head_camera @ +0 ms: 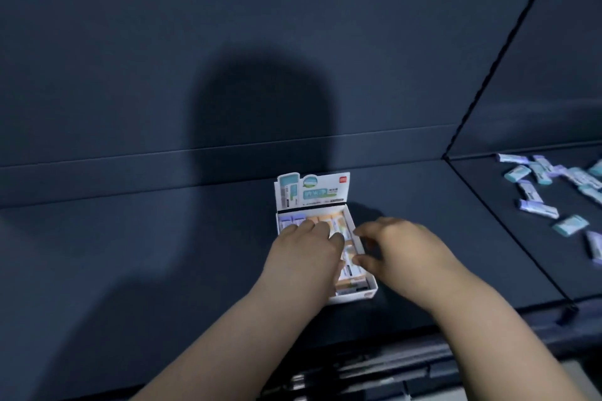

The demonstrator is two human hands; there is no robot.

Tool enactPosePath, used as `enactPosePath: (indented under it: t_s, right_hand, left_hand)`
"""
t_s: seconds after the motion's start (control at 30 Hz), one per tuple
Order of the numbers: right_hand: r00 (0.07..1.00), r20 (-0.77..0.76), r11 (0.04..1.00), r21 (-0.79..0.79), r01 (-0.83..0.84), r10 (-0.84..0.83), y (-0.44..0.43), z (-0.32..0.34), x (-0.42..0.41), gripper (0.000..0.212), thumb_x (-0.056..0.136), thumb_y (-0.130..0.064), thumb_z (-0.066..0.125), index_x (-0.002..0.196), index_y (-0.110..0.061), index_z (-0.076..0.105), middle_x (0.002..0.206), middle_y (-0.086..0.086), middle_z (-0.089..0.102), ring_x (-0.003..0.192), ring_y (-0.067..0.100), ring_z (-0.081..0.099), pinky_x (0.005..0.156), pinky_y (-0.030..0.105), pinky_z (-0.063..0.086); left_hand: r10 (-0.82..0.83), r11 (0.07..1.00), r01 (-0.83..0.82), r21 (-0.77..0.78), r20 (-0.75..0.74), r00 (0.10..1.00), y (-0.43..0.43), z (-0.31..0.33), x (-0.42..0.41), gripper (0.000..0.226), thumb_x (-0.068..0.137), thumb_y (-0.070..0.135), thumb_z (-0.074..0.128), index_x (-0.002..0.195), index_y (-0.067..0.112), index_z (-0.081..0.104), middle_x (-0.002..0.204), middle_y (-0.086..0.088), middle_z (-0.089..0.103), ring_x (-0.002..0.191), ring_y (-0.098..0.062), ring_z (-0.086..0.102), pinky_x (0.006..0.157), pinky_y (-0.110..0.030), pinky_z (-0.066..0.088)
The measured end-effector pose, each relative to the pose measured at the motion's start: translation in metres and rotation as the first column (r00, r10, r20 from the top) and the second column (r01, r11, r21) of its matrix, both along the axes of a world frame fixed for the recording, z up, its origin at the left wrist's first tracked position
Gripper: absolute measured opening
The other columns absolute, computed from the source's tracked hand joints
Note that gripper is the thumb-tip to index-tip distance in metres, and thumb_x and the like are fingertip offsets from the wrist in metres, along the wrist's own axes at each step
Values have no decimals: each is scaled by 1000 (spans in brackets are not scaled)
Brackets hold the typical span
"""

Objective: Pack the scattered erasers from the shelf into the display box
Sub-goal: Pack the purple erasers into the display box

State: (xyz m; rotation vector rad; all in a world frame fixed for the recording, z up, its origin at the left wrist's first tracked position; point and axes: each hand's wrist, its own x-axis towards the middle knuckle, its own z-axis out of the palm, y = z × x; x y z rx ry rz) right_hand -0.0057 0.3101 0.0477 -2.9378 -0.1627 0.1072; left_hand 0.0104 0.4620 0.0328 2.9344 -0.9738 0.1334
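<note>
Shelf: dark blue-grey, with a back wall of the same colour; head shadow falls on the wall. A seam splits off a right-hand section, where loose erasers in teal and lilac sleeves lie scattered, well apart from the box. Box: white card, sits mid-shelf with its lid flap upright at the back. Your left hand lies over the box's left side, fingers straight and flat on the packed erasers, which are orange and lilac rows. Your right hand is at the box's right wall, thumb and forefinger curved with a gap between them; cannot tell whether they grip anything. Flap print: teal panels and a small red logo at top right; text too blurred to read.
</note>
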Motion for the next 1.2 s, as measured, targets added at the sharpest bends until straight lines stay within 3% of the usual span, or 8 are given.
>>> enactPosePath:
  t_s: [0.23, 0.57, 0.7, 0.87, 1.2]
  right_hand:
    - [998, 11, 998, -42, 55, -55, -63, 0, -22, 49, 86, -45, 57, 132, -29, 47, 127, 0, 56, 116, 22, 53, 95, 28, 42]
    - [999, -20, 997, -68, 35, -37, -256, 2, -68, 49, 82, -46, 62, 127, -30, 52, 124, -1, 58, 114, 23, 55, 93, 34, 46]
    - [997, -34, 997, -54, 60, -62, -315, 9, -78, 48, 83, -46, 61, 128, -33, 51, 119, -4, 59, 107, 22, 57, 88, 30, 47]
    - [995, -62, 996, 14, 85, -84, -352, 3, -75, 46, 85, -44, 60, 128, -31, 49, 102, -6, 55, 100, 20, 56, 85, 33, 48]
    - [977, -106, 981, 42, 189, -184, -401, -3, -20, 52, 84, -43, 62, 131, -30, 47, 109, -5, 59, 103, 20, 57, 86, 30, 47]
  left_hand:
    - [6, 999, -6, 41, 6, 1000, -54, 2, -14, 36, 96, 34, 42, 127, 17, 50, 121, -7, 52, 115, -27, 45, 91, -34, 35]
    - [84, 994, -87, -69, -58, 995, -232, 2, -62, 40, 96, 40, 41, 130, 19, 47, 122, -2, 52, 114, -22, 46, 89, -31, 38]
    - [81, 993, -87, -78, -77, 994, -287, 2, -73, 44, 96, 40, 41, 135, 19, 41, 126, -2, 50, 116, -21, 45, 92, -32, 38]
    - [115, 993, -118, -28, -114, 987, -322, -1, -68, 47, 96, 41, 43, 137, 20, 38, 126, -1, 50, 117, -21, 44, 92, -31, 38]
    - [39, 999, -42, -7, -186, 982, -366, -5, -5, 47, 95, 40, 44, 137, 20, 39, 127, -1, 49, 118, -21, 44, 93, -32, 39]
